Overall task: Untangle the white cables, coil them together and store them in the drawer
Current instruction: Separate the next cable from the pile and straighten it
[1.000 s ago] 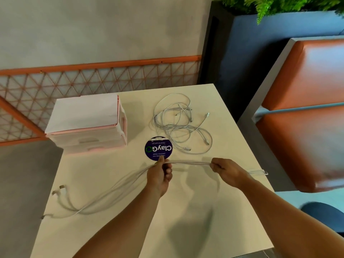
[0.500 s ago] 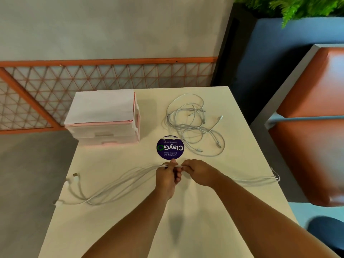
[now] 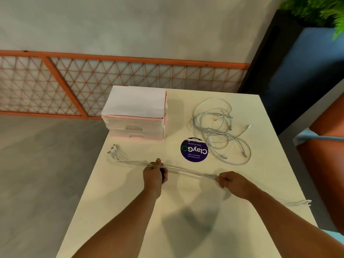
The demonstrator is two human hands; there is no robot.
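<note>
Cream table bears a round purple sticker. Just in front of the sticker, a taut bundle of white cables runs between two hands. The left hand grips it with curled fingers to the sticker's near left, and the right hand clenches it to the near right. Touching the sticker's far right edge lies a tangled heap of white cables; behind and left of the sticker stands a pink drawer unit, drawers closed

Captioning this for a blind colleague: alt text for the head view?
The left hand and right hand grip a straight bundle of white cables above a table. Behind lie a tangled cable pile, a purple sticker and a pink drawer unit.
</note>
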